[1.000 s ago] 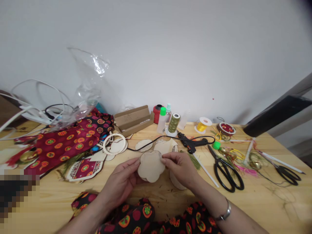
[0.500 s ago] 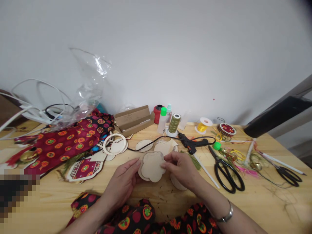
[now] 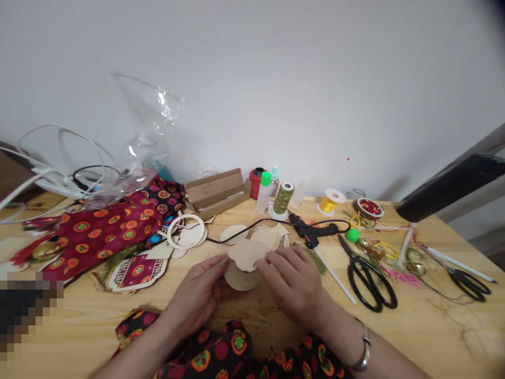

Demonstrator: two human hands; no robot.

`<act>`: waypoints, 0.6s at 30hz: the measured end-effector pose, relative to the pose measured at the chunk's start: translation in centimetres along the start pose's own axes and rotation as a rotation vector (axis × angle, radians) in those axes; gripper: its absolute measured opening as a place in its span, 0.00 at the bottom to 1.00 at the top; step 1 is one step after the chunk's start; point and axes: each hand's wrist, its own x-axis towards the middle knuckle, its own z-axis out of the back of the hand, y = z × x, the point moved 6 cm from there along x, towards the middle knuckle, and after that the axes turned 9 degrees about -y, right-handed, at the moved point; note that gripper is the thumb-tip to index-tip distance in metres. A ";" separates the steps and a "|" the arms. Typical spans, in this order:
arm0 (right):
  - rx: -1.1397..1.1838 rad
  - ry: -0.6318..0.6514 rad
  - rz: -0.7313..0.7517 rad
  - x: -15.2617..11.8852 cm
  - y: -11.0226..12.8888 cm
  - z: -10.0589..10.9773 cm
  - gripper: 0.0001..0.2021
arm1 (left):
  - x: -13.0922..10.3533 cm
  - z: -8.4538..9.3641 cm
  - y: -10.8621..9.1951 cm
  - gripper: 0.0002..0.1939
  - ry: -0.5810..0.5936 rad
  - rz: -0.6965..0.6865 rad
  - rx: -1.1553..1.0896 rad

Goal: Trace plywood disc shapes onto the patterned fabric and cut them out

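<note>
Pale, thin wooden cutouts are between my two hands, above the table's near middle. My right hand point(image 3: 294, 276) is closed, its fingers pinching the right edge of a scalloped, flower-shaped piece point(image 3: 246, 255). Beneath it, a smooth-edged, rounded piece point(image 3: 241, 280) shows its lower part. My left hand point(image 3: 203, 288) is closed on the left side of that rounded piece, thumb on top and fingers underneath. The flower-shaped piece is tilted and covers the upper part of the rounded one. Whether the two pieces touch I cannot tell.
Patterned fabric point(image 3: 102, 226), a ring cutout point(image 3: 169, 231) and an open cardboard box point(image 3: 219, 197) lie left and behind. A glue gun point(image 3: 315, 229), thread spool point(image 3: 283, 200), yellow cord spool point(image 3: 330, 202) and black scissors point(image 3: 371, 281) lie to the right. More patterned cloth point(image 3: 209, 355) is nearest me.
The flower-shaped piece has tipped and shifted upward, uncovering more of the rounded piece below. My right hand has turned over it, knuckles up. My left hand has hardly moved.
</note>
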 end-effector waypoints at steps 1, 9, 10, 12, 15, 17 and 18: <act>-0.015 0.024 0.036 0.0 0.4 -0.2 0.10 | 0.0 0.0 -0.1 0.13 0.003 -0.001 -0.012; -0.007 0.110 0.112 0.0 1.4 -1.0 0.12 | 0.0 0.2 -0.5 0.12 -0.022 -0.035 -0.099; -0.008 0.111 0.111 0.0 1.4 -1.0 0.12 | 0.0 0.2 -0.6 0.11 -0.031 -0.041 -0.105; -0.012 0.103 0.111 0.0 1.4 -0.9 0.11 | 0.0 0.1 -0.7 0.10 -0.046 -0.050 -0.114; -0.013 0.100 0.115 0.0 1.5 -0.9 0.11 | -0.1 0.0 -0.9 0.10 -0.046 -0.067 -0.122; -0.007 0.114 0.123 0.0 1.5 -1.0 0.11 | -0.1 0.0 -0.9 0.10 -0.035 -0.079 -0.122; -0.003 0.121 0.127 0.0 1.6 -1.0 0.11 | -0.1 0.0 -0.9 0.11 -0.028 -0.081 -0.118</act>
